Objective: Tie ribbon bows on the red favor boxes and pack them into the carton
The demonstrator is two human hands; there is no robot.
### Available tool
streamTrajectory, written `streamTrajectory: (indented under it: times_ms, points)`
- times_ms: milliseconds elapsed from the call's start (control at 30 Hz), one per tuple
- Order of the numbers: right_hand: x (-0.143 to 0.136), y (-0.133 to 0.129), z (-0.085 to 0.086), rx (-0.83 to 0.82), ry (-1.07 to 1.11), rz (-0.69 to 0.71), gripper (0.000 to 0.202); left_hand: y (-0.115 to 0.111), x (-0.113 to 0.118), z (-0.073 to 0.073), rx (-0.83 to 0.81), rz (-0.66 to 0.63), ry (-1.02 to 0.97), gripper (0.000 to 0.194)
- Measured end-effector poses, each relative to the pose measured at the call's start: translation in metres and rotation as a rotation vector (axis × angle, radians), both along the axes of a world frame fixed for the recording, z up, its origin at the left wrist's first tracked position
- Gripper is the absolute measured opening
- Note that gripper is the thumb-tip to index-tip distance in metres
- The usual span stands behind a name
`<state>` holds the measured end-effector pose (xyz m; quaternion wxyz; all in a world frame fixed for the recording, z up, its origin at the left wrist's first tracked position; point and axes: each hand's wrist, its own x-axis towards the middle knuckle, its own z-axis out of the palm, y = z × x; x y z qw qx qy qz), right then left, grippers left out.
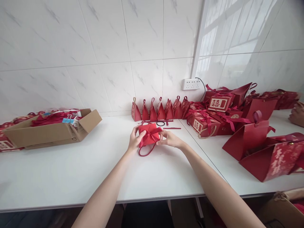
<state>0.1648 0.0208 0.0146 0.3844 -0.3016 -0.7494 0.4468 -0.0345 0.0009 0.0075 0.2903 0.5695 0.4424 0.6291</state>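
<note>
A small red gift box (145,129) with a ribbon bow (152,135) on top is between my two hands, just over the white table. My left hand (136,138) grips its left side, the thumb lying on top beside the bow. On the right, my right hand (169,139) has its fingers closed at the box's edge by the ribbon's end; whether they pinch ribbon or box I cannot tell. A dark red cord loop (146,155) hangs from the near side of the box.
Behind stand several red triangular boxes (152,112) in a row. A cardboard carton (52,136) of ribbons sits left. Red gift boxes (219,104) are piled right, with larger triangular boxes (258,158) nearer. Another person's hand (297,114) shows at far right. A power strip (192,84) is on the wall.
</note>
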Motion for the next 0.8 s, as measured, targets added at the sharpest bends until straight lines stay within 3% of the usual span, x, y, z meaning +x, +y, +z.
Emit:
streamTrajectory:
  times_ms: [100,200,300,467,700,800]
  points:
    - [0.008,-0.001,0.005,-0.088,-0.026,0.104,0.036,-0.001,0.001,-0.002,0.031,0.009,0.031,0.036]
    - [0.01,-0.003,0.01,-0.176,0.186,0.01,0.039,-0.002,0.003,-0.004,0.039,-0.024,0.057,0.04]
    - [0.003,-0.006,0.01,-0.131,0.282,-0.081,0.037,-0.002,0.006,-0.005,0.035,-0.074,0.081,0.044]
    - [-0.008,-0.006,0.007,-0.081,0.338,-0.09,0.039,-0.002,0.008,-0.008,0.037,-0.077,0.103,0.045]
    - [-0.009,-0.005,0.006,-0.193,0.377,-0.13,0.042,-0.003,0.007,-0.006,0.002,0.028,0.132,0.045]
    - [-0.007,-0.005,0.003,-0.129,0.293,-0.131,0.04,-0.006,0.007,-0.003,0.038,0.044,0.09,0.043]
